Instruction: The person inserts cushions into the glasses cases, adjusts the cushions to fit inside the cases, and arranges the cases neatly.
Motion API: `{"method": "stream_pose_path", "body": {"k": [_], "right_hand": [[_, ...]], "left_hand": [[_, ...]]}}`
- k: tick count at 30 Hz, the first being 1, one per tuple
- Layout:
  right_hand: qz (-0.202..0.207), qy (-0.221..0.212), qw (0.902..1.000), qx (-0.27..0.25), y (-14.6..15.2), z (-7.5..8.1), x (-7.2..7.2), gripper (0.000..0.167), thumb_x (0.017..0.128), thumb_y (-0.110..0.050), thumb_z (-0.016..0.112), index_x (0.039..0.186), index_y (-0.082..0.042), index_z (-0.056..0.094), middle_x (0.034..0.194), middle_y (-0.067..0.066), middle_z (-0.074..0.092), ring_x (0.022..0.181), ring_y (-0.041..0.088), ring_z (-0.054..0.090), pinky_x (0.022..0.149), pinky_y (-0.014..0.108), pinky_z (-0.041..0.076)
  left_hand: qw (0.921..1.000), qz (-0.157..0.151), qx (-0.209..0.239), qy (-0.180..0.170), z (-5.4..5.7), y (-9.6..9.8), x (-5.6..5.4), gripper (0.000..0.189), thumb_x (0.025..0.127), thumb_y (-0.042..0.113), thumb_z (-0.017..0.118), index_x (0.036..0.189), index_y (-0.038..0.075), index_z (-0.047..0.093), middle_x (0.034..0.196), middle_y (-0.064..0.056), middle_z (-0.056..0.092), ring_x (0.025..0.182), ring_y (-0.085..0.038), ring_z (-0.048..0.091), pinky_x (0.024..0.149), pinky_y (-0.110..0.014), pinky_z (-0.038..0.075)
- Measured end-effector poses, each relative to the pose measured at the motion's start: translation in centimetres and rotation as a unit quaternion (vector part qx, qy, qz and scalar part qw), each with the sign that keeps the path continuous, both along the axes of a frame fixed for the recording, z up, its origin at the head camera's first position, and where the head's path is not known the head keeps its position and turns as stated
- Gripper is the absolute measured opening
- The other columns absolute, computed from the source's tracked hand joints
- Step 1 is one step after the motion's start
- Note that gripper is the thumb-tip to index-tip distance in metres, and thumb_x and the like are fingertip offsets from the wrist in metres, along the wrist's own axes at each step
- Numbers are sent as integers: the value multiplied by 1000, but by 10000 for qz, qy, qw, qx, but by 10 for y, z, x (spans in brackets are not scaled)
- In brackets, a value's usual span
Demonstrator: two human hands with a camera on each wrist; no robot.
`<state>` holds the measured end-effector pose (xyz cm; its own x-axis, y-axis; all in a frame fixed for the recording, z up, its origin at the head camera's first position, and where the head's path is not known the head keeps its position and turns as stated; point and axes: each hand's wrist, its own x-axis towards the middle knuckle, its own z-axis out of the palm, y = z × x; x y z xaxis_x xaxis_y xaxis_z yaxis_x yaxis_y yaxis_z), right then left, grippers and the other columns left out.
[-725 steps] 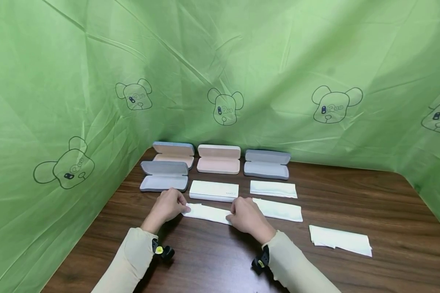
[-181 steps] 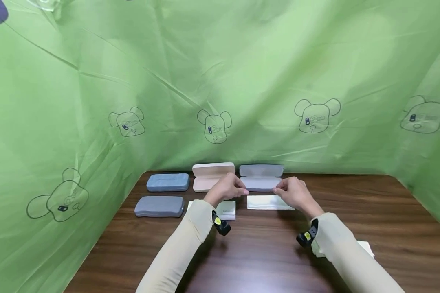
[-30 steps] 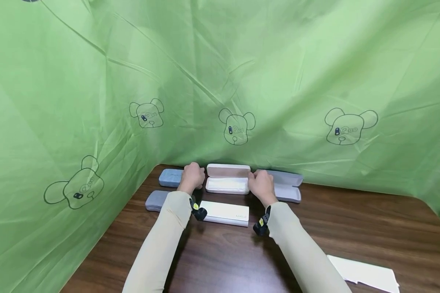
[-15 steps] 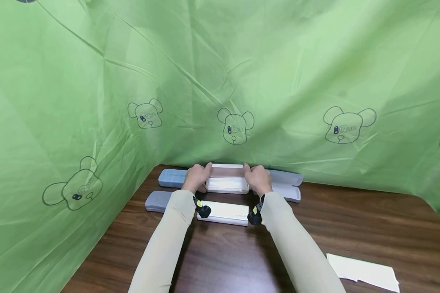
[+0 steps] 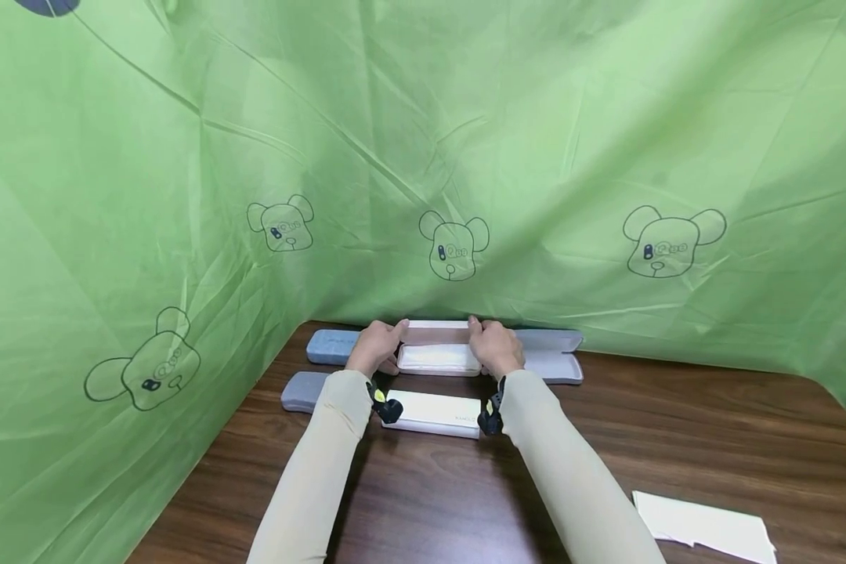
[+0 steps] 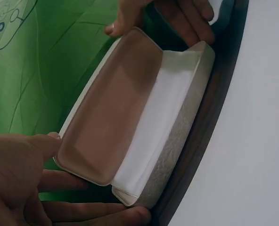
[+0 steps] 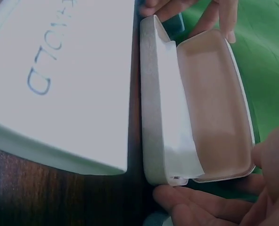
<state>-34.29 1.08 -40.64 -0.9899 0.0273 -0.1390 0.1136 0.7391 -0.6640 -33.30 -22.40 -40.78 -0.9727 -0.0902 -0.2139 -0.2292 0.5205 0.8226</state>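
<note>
Between both hands stands a cream glasses case (image 5: 437,335) with a pinkish lining, its lid raised. A folded white cleaning cloth (image 5: 437,357) lies in the base. My left hand (image 5: 377,345) holds the case's left end, thumb at the lid's edge and fingers along the end of the base. At the other end my right hand (image 5: 497,346) has the same hold, with its thumb on the lid rim. In the right wrist view the cloth (image 7: 177,113) overhangs the base slightly at its near end.
Closed blue (image 5: 331,346) and grey (image 5: 301,392) cases lie left. A closed white case (image 5: 433,412) sits in front. An open grey-lavender case (image 5: 553,366) stands right. Another folded cloth (image 5: 705,526) lies at front right. Green sheeting (image 5: 536,141) rises behind the table.
Earlier, the left cases were closed and a cloth came into the cream case. Within the last second, both hands have shifted to its ends, thumbs onto the lid, which tips slightly forward.
</note>
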Motion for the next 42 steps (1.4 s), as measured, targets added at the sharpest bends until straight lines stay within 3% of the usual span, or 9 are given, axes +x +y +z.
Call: {"method": "stream_pose_path", "body": {"k": [7,12,17,20,23,28,34,39,42], "right_hand": [[19,-149,9989,-450,3,5,1,51,106,-47,41,77,-9,57,68,12,63,63,31,70,49,38,52],[223,-34,9976,-653,5,3,8,51,105,-41,49,64,-11,50,54,8,55,65,33,71,54,41,53],[574,174,9948,-823,13,3,14,49,103,-32,58,60,-10,49,60,13,62,66,33,71,62,42,57],[711,193,9942,-787,16,2,18,44,100,-28,65,63,-6,56,65,14,64,66,30,72,64,37,57],[844,472,9947,-354,16,1,21,41,96,-28,70,64,-4,63,64,13,66,62,25,68,64,32,52],[1022,1082,9878,468,13,-5,24,51,91,-24,77,49,-11,51,61,7,57,55,17,47,60,30,42],[961,1185,9869,533,10,-8,29,57,89,-20,79,48,-16,39,50,-3,29,49,16,37,52,29,37],[957,1192,9871,468,14,-1,35,51,90,-26,77,50,-11,50,53,-3,38,59,20,46,58,31,39],[962,1174,9880,298,21,7,41,43,91,-28,77,57,-7,63,56,-2,47,64,22,48,63,34,41]], "left_hand": [[9997,-74,200,-74,2,0,1,56,105,44,51,119,-8,65,92,-29,64,68,-36,72,63,-41,59],[9990,-275,327,-147,2,-4,7,49,105,37,53,125,-6,65,101,-32,64,66,-31,71,66,-39,59],[9980,-532,343,-88,3,-7,10,40,105,28,55,124,-7,66,109,-30,62,72,-29,69,69,-38,59],[9978,-634,176,-50,1,-8,12,38,105,24,57,125,-7,65,111,-28,64,80,-33,70,71,-38,59],[9973,-716,-182,25,0,-8,13,34,104,22,59,120,-7,68,108,-26,67,83,-34,71,71,-37,59],[9938,-807,-735,222,-1,-7,15,22,100,12,63,99,-7,75,95,-22,71,81,-33,73,72,-37,59],[9896,-825,-1143,285,2,-5,18,17,97,9,68,93,-6,76,89,-20,72,78,-31,73,70,-36,59],[9835,-531,-1643,539,12,-4,21,16,92,13,75,89,-2,78,80,-15,73,68,-23,72,63,-31,57],[9813,-462,-1701,771,22,2,25,14,89,15,78,86,1,79,74,-12,73,64,-19,70,62,-29,53]]}}
